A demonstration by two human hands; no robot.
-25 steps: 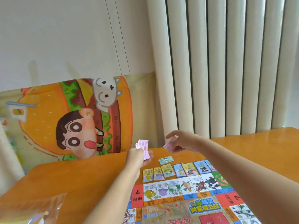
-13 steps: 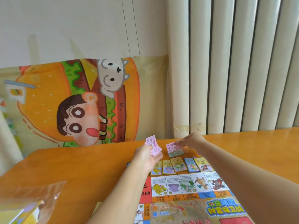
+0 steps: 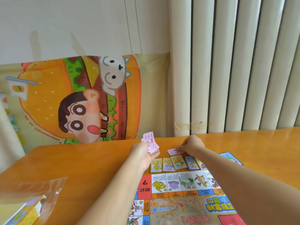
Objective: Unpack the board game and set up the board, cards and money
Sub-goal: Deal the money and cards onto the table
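The left hand (image 3: 142,157) grips a fan of pink notes (image 3: 150,141) above the counter (image 3: 81,159), just past the corner of the board (image 3: 186,200). To its right, the right hand (image 3: 191,144) pinches one note (image 3: 172,151) flat on the counter, behind the row of cards (image 3: 177,163). I think each note should land square on one spot, clear of the cards.

Game board (image 3: 191,206): red heading "小智提示" at near centre; "陆地队" beside an orange square, "天空队" beside a blue one. Red corner square (image 3: 145,186) bears an inverted "?". Price strips (image 3: 183,193) read, inverted, 1000元, 1500元, 2000元. Print on cards (image 3: 168,164) and pink notes (image 3: 150,142): illegible.
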